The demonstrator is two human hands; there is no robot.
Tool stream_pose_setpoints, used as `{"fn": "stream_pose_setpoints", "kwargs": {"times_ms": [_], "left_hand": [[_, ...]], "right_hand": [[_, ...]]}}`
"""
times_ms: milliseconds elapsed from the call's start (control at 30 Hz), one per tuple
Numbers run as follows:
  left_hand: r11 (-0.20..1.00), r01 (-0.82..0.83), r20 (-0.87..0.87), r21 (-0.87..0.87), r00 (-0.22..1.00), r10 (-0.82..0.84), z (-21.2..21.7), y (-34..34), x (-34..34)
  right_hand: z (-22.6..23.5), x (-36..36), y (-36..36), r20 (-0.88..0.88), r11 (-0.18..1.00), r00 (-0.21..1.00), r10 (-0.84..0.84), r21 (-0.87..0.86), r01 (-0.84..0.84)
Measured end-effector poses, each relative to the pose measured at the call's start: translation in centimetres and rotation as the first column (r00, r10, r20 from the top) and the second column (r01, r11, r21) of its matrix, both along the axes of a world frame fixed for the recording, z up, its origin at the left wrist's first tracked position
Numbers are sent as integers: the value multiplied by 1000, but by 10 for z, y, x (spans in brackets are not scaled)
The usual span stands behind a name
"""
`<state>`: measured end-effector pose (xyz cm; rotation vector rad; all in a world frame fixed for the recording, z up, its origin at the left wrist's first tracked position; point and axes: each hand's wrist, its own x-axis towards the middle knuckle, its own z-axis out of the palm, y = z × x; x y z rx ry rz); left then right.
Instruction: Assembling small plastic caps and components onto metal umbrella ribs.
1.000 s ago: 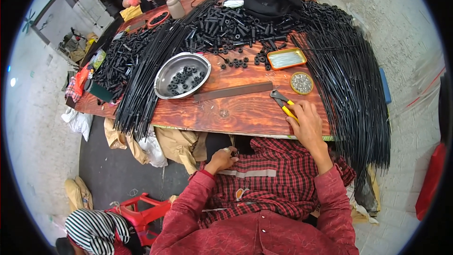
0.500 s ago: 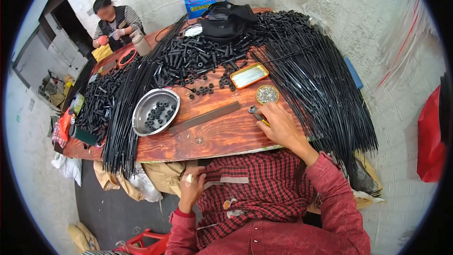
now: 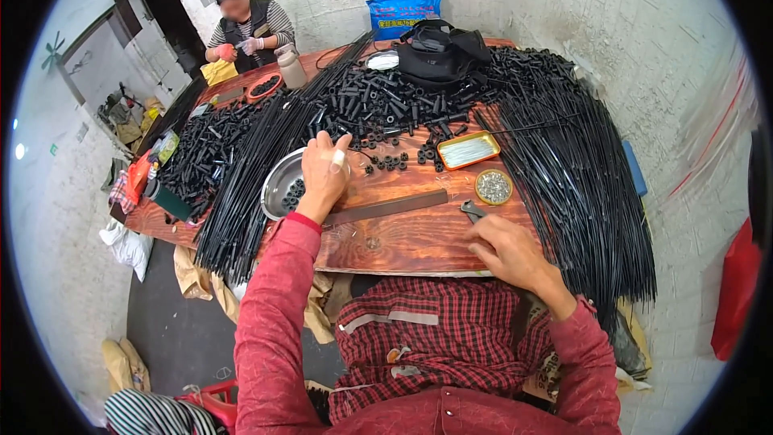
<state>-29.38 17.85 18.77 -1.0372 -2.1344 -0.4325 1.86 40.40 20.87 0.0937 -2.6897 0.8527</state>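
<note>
My left hand is stretched out over the round metal bowl, fingers apart, a white bandage on one finger and nothing visibly held. Small black pieces lie in the bowl and loose on the wood just beyond the fingertips. My right hand rests near the front edge of the wooden table, curled over the handles of the pliers, whose jaws stick out past the fingers. A flat dark metal bar lies between the two hands.
An orange tray and a round tin of small metal bits sit beyond the right hand. Long black rods drape over the right edge, more at left. Black tubes, a black bag. A co-worker at the far end.
My left hand rose from my lap and reached out over the metal bowl. The right hand stayed by the pliers. The view swung right and tilted up.
</note>
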Motion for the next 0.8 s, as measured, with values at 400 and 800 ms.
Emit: {"fn": "stream_pose_setpoints", "kwargs": {"times_ms": [400,800], "left_hand": [[948,-171,-26,268,982,185,4,4,-76],[931,133,-137,341,986,-91,75,-1,48]], "right_hand": [[-7,27,34,-14,991,990,-137,6,137],[8,-5,-11,-114,987,992,-61,-155,42]]}}
